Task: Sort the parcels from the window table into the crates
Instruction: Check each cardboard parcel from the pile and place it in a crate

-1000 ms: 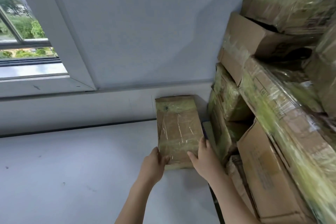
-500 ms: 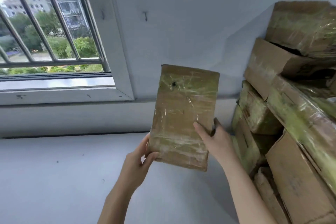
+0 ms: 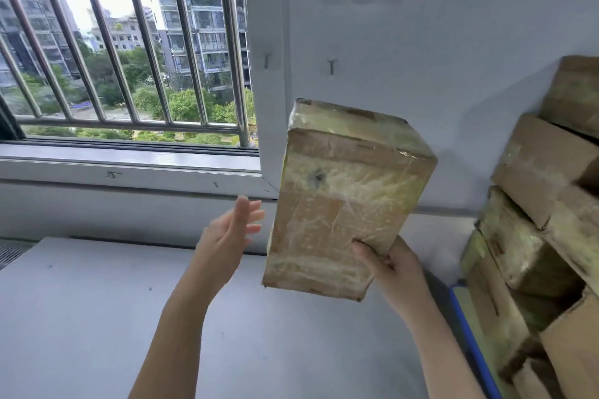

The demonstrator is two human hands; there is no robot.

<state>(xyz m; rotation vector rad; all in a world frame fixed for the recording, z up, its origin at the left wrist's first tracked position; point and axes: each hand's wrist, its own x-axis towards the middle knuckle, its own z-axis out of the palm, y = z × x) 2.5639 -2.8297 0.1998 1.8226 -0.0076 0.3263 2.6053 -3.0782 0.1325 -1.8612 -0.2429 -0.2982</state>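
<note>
A brown cardboard parcel (image 3: 343, 201) wrapped in clear tape is held upright in the air above the grey window table (image 3: 97, 317). My right hand (image 3: 393, 269) grips its lower right corner, thumb on the front face. My left hand (image 3: 228, 235) hovers just left of the parcel with fingers straight, a small gap between them. No crate is in view.
A tall stack of taped cardboard parcels (image 3: 544, 236) fills the right side, beside a blue edge (image 3: 466, 327). A barred window (image 3: 129, 42) and its sill (image 3: 129, 168) run along the back left. A white wall stands behind the parcel.
The parcel has been lifted from the table and raised higher. My left hand has let go of its lower left corner and now hovers beside it; my right hand keeps holding.
</note>
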